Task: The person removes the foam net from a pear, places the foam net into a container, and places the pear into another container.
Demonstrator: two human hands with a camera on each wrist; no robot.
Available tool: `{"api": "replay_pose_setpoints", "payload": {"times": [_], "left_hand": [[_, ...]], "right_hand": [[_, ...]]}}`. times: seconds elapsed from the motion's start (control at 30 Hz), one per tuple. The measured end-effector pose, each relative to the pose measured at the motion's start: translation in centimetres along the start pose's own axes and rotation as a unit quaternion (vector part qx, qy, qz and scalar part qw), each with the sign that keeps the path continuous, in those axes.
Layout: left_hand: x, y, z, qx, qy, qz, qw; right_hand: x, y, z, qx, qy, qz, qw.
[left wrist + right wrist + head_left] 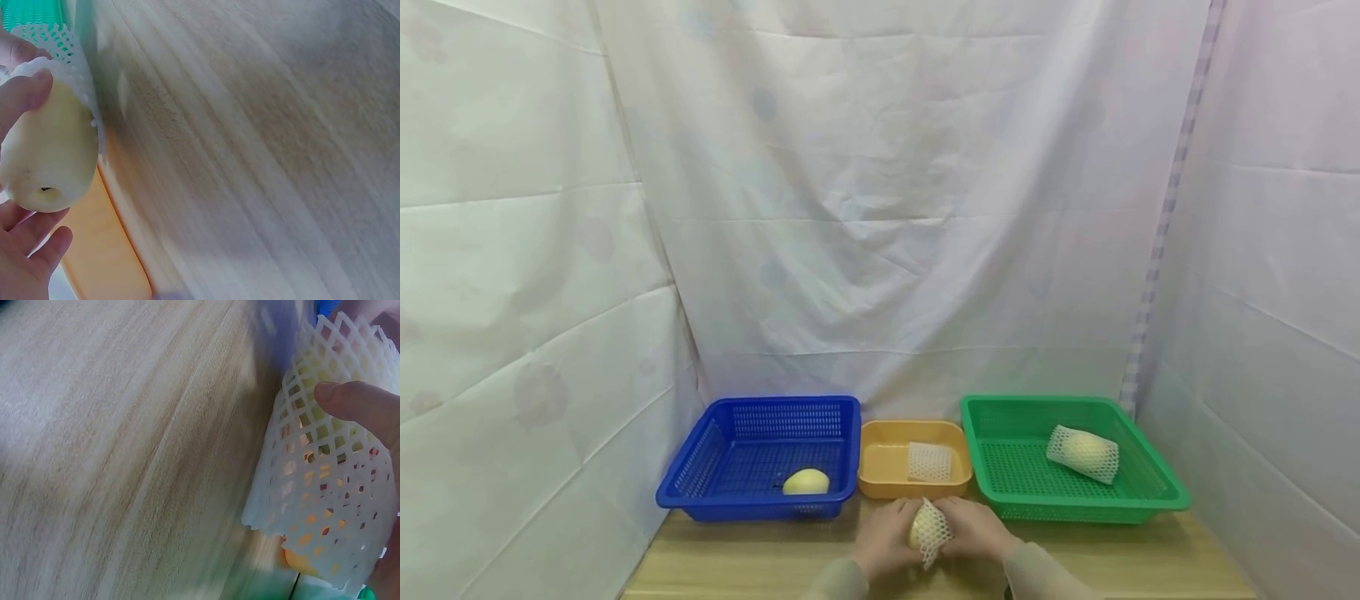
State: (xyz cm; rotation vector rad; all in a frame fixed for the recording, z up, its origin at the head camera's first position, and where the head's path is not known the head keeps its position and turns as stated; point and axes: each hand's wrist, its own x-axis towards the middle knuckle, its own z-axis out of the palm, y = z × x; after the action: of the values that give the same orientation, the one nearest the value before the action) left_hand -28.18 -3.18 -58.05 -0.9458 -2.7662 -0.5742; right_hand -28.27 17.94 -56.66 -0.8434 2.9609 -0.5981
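Observation:
Just above the front of the table, my left hand (887, 537) grips a pale yellow pear (47, 150), its thumb near the net's edge and its fingers underneath. A white foam net sleeve (325, 481) covers one end of the pear, while the end facing my left wrist is bare. My right hand (976, 529) holds the sleeve from the other side, thumb pressed on the mesh in the right wrist view. Beyond the hands, another foam net (929, 462) lies flat in the small orange tray (880, 493).
On the left stands a blue basket (760, 507) with one bare pear (807, 482) near its front. The green basket (1082, 505) on the right holds a net-wrapped pear (1086, 452). Wooden tabletop (737, 558) runs in front, and white curtains (887, 208) enclose the back and sides.

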Motion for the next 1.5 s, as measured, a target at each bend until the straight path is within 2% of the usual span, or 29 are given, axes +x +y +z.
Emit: {"api": "replay_pose_setpoints", "payload": {"times": [0.17,0.5,0.77,0.97,1.27,1.5], "left_hand": [[-0.4,-0.4,0.0,-0.015,0.010,0.006,0.9998],[-0.7,-0.8,-0.2,-0.021,0.028,-0.001,0.9994],[-1.1,-1.2,-0.1,-0.021,0.023,-0.013,0.9994],[-1.4,-1.7,-0.4,-0.018,0.024,-0.016,0.9994],[-1.7,-2.2,-0.9,0.003,0.020,-0.027,0.9994],[-2.1,-2.5,-1.3,0.007,0.028,-0.016,0.9995]], "right_hand": [[0.1,0.0,0.0,0.014,-0.001,0.000,1.000],[0.4,0.1,0.4,0.008,0.027,-0.016,0.999],[0.6,0.5,0.5,-0.034,0.044,-0.028,0.998],[0.6,0.6,0.3,-0.026,0.043,-0.032,0.998],[0.5,0.7,0.0,-0.031,0.036,-0.017,0.999],[0.3,0.8,-0.3,-0.014,0.031,-0.028,0.999]]}}
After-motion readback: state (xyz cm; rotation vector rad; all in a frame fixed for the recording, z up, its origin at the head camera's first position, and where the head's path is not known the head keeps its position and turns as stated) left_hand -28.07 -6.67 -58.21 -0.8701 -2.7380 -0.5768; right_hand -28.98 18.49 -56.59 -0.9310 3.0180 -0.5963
